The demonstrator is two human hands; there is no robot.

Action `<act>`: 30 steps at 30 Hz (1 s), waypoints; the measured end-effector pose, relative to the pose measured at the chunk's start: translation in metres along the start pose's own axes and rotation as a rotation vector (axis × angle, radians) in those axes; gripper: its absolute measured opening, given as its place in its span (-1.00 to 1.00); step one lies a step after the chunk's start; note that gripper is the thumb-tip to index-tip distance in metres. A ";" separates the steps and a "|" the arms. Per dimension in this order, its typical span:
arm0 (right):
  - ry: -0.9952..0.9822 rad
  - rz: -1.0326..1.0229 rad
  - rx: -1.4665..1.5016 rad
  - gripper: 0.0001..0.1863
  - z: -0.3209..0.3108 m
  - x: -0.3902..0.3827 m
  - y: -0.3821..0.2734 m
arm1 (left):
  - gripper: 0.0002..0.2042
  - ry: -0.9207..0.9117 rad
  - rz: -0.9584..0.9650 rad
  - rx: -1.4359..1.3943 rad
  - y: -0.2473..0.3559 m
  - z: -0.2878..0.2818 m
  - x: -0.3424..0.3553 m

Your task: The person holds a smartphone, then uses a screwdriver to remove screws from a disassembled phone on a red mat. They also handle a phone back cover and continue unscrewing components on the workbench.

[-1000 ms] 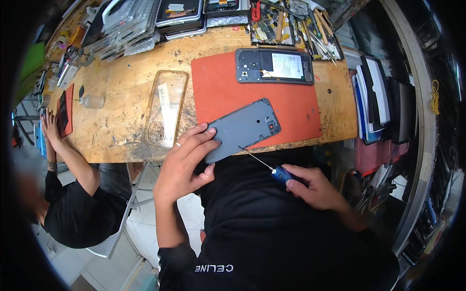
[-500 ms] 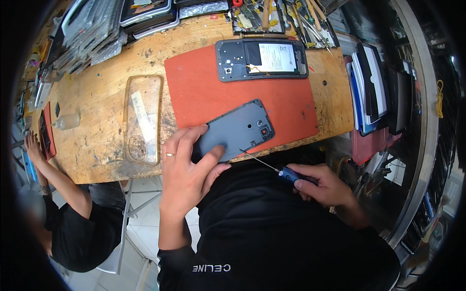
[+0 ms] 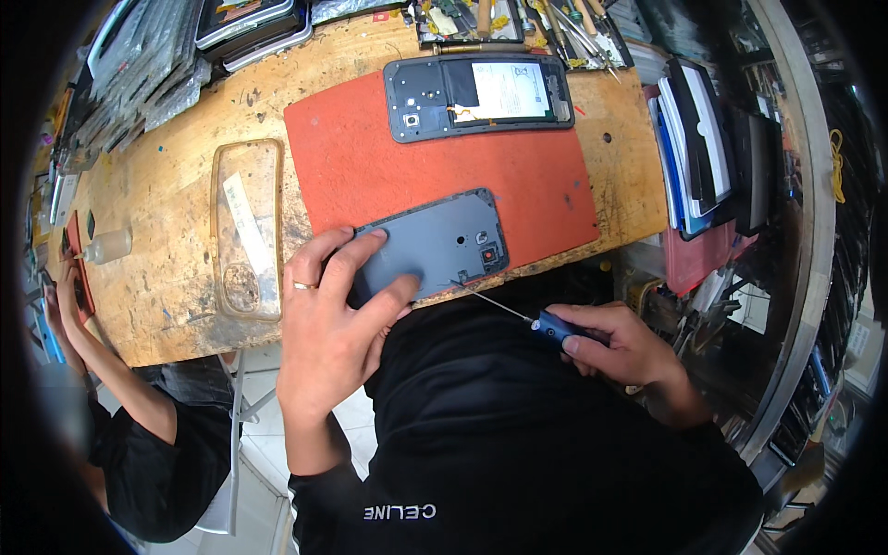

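My left hand (image 3: 333,324) grips the left end of a grey phone back cover (image 3: 421,236), thumb on its face and fingers over its far edge. The cover lies tilted over the near edge of a red mat, its camera opening at the right end. In my right hand (image 3: 615,342) is a blue-handled tool with a thin metal shaft (image 3: 499,305). The shaft's tip meets the cover's near edge, left of the camera opening; whether it touches cannot be made out. Farther back on the mat lies an opened phone body (image 3: 435,95) with a white battery showing.
The red mat (image 3: 347,148) lies on a worn wooden bench (image 3: 148,277). Left of it sits a clear phone case (image 3: 219,199). Tool trays (image 3: 472,37) line the back, stacked flat items (image 3: 694,139) the right. At far left, another person's arm (image 3: 120,384) reaches onto the bench.
The view has shifted slightly, so the bench things sit farther left. The tool's tip stays by the cover's near edge, and both hands keep their hold.
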State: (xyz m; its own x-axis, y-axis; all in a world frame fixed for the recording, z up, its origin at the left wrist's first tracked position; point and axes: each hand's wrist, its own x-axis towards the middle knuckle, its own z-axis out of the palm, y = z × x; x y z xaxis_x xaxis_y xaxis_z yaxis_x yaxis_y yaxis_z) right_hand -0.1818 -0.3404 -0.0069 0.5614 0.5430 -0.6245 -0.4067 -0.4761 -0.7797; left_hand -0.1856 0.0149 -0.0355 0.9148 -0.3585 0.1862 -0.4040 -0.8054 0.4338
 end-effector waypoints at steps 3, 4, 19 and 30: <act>0.032 0.025 0.048 -0.45 0.000 0.001 0.000 | -0.65 -0.026 0.018 0.086 0.007 -0.002 0.000; 0.048 0.036 0.071 -0.45 0.001 0.001 0.001 | -0.63 -0.039 0.018 0.108 0.010 -0.002 0.000; 0.023 0.043 0.074 -0.45 -0.012 -0.005 0.004 | -0.41 -0.029 0.056 0.047 0.033 0.019 -0.002; 0.003 0.021 0.144 -0.44 -0.025 -0.010 0.016 | -0.59 -0.069 0.074 0.005 0.031 0.011 0.009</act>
State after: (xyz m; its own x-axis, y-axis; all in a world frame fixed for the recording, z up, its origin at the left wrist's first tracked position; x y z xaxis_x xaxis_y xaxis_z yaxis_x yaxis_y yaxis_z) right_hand -0.1758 -0.3706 -0.0115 0.5532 0.5319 -0.6411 -0.5178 -0.3832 -0.7648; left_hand -0.1897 -0.0184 -0.0306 0.8798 -0.4491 0.1560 -0.4709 -0.7776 0.4166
